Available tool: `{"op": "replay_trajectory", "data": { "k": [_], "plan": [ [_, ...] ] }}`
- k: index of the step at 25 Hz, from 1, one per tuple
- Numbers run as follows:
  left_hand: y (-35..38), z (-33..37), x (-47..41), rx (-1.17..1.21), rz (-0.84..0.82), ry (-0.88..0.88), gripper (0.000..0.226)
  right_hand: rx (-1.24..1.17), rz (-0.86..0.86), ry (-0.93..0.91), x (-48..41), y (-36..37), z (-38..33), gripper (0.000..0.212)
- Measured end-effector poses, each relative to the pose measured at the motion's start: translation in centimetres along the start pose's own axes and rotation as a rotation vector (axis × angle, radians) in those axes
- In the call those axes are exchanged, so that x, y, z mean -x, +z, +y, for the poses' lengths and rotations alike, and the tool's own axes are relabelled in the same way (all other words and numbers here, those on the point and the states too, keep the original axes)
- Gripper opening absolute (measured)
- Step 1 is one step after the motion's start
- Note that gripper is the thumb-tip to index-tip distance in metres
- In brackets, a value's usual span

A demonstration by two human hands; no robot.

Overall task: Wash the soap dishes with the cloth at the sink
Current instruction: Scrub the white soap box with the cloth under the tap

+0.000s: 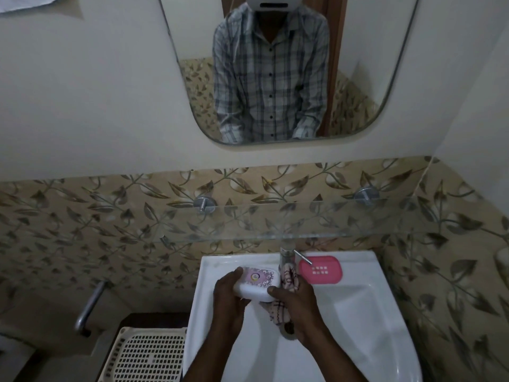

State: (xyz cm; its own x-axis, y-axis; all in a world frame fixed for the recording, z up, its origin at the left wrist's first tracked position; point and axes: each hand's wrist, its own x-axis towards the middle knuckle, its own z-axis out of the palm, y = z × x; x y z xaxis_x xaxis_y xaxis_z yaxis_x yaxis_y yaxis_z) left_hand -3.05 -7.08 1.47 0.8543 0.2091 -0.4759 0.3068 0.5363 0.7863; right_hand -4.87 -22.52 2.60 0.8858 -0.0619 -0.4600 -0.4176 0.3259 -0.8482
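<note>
Over the white sink point(358, 312) my left hand point(228, 296) grips the left end of a white soap dish point(256, 288) with a pink patterned lid. My right hand point(297, 301) holds a pale checked cloth point(278, 310) bunched in the palm, and its thumb presses on the dish's right front corner. The cloth hangs down below the dish and shows again above my knuckles. A pink soap dish point(321, 270) lies flat on the sink's back ledge to the right of the tap point(286, 257). The drain is mostly hidden behind my right wrist.
A glass shelf point(303, 224) juts out just above the tap. A cream perforated plastic basket point(146, 354) stands left of the sink, with a metal pipe point(88, 307) on the tiled wall. A mirror point(275, 70) hangs above.
</note>
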Motion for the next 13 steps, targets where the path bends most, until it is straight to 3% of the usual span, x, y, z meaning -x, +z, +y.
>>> {"op": "replay_trajectory", "data": {
  "k": [2, 4, 8, 12, 13],
  "plan": [
    [-1.0, 0.8, -0.3, 0.061, -0.012, -0.044, 0.031, -0.016, -0.051, 0.031, -1.1, -0.9, 0.2, 0.044],
    [-1.6, 2.1, -0.3, 0.182, -0.010, -0.025, 0.048, -0.053, -0.060, 0.100, -1.6, -0.8, 1.5, 0.028],
    [-2.1, 4.1, -1.0, 0.276, 0.042, 0.031, 0.054, 0.058, 0.022, 0.093, -3.0, 2.3, 2.4, 0.027],
    [-3.9, 5.7, -1.3, 0.343, 0.109, 0.018, 0.049, 0.631, 0.090, -0.129, -5.3, 6.0, 0.5, 0.012],
    [-4.6, 6.0, -1.1, 0.368, 0.112, 0.023, 0.049, 0.676, 0.129, -0.150, -6.0, 6.5, 0.2, 0.011]
  ]
}}
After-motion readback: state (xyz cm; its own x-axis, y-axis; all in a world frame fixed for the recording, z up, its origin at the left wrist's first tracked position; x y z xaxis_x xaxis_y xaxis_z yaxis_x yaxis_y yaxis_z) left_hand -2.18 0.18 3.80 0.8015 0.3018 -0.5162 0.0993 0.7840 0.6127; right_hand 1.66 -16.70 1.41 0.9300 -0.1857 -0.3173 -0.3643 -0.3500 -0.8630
